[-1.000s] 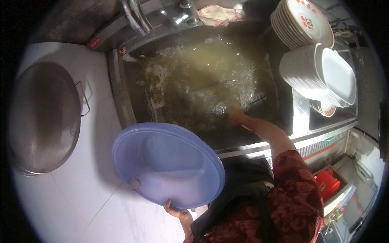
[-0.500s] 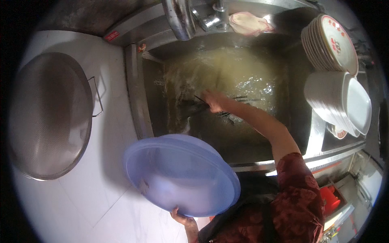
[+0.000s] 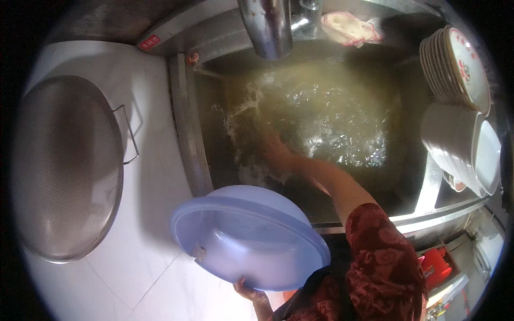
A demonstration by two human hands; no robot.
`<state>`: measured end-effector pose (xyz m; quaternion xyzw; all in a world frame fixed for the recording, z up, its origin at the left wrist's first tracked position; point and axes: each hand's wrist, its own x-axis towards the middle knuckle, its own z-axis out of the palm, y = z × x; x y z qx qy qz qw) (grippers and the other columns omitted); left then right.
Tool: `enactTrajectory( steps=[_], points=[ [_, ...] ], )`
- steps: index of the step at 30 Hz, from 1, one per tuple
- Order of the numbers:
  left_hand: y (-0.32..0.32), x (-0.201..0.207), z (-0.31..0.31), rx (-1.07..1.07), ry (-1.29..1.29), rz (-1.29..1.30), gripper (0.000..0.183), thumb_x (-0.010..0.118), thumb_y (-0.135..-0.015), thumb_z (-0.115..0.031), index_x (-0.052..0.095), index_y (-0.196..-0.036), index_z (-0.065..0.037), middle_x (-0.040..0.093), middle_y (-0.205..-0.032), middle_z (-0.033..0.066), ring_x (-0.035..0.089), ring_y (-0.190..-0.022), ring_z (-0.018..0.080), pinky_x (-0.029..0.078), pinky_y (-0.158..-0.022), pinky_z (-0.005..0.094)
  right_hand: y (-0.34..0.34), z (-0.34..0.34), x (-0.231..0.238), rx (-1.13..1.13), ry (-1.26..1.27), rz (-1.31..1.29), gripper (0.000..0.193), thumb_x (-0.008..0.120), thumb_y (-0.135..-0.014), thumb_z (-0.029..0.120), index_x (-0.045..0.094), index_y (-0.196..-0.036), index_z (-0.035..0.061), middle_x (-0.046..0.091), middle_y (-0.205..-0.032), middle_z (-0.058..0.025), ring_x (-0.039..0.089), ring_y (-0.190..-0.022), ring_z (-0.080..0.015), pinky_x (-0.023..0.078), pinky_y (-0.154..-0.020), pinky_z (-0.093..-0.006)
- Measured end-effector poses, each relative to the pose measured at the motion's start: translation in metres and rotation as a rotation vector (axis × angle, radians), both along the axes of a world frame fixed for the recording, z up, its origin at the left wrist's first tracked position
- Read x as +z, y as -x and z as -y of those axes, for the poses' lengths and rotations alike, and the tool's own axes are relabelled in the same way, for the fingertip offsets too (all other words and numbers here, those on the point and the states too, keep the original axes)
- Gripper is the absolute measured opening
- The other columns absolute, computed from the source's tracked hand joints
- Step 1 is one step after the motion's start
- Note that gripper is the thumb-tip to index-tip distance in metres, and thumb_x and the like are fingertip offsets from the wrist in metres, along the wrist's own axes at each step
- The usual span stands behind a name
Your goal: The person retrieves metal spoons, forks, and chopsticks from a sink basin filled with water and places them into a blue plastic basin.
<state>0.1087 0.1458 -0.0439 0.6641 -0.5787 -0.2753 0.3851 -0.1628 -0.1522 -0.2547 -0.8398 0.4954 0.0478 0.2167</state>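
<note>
A: Where's the basin?

B: At the sink's near-left corner, tilted, mouth toward you. Your left hand grips its near rim. Your right hand is under cloudy water in the sink; can't make out whether its fingers are spread or curled.

A: Likely faults?

B: One-handed hold: should your left fingers slacken, the basin could tip or drop. Cloudiness hides whatever lies below; you could jab your right fingers. A fast sweep might slop water over the edge.
</note>
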Motion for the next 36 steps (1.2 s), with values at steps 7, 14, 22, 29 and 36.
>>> enactTrajectory(
  steps=[7,14,22,29,36],
  points=[
    [-0.006,-0.005,0.001,-0.073,0.082,0.200,0.066,0.039,-0.082,-0.063,0.044,-0.109,-0.003,0.046,-0.105,0.0135,0.048,-0.099,0.0265,0.043,-0.078,0.0388,0.046,-0.077,0.015,-0.052,0.363,0.108,0.046,0.054,-0.075,0.030,0.053,-0.112,0.0014,0.054,-0.108,-0.0164,0.051,-0.098,-0.0297,0.042,-0.077,-0.0451],
    [-0.010,-0.007,-0.004,0.054,-0.133,0.054,0.061,0.047,-0.082,-0.056,0.043,-0.111,-0.003,0.048,-0.101,0.0125,0.051,-0.095,0.0249,0.045,-0.076,0.0378,0.151,-0.106,-0.071,-0.352,-0.042,0.539,0.034,0.047,-0.083,0.025,0.052,-0.113,0.0107,0.055,-0.104,-0.0123,0.054,-0.090,-0.0228,0.045,-0.071,-0.0402],
    [-0.029,-0.021,-0.016,0.127,-0.241,-0.167,0.056,0.053,-0.082,-0.050,0.042,-0.112,-0.003,0.048,-0.104,0.0104,0.052,-0.093,0.0232,0.045,-0.076,0.0354,0.256,-0.043,0.008,-0.686,-0.226,-0.112,0.076,0.064,-0.068,0.047,0.038,-0.130,0.0120,0.029,-0.134,-0.0182,0.031,-0.121,-0.0371,0.036,-0.088,-0.0555],
    [-0.019,-0.017,-0.011,0.139,-0.184,-0.309,0.051,0.054,-0.083,-0.048,0.045,-0.109,-0.005,0.049,-0.101,0.0091,0.051,-0.093,0.0225,0.045,-0.075,0.0340,0.163,-0.136,-0.061,-0.524,-0.394,-0.208,0.063,0.056,-0.077,0.031,0.035,-0.128,0.0011,0.022,-0.134,-0.0236,0.030,-0.117,-0.0452,0.038,-0.087,-0.0546],
    [-0.013,-0.019,-0.003,0.024,-0.006,0.084,0.048,0.052,-0.084,-0.047,0.047,-0.107,-0.006,0.047,-0.101,0.0091,0.051,-0.093,0.0217,0.046,-0.070,0.0327,0.139,-0.179,-0.132,-0.587,-0.162,0.410,0.024,0.054,-0.075,0.014,0.055,-0.096,0.0037,0.056,-0.094,-0.0159,0.055,-0.081,-0.0336,0.046,-0.073,-0.0412]
  ],
)
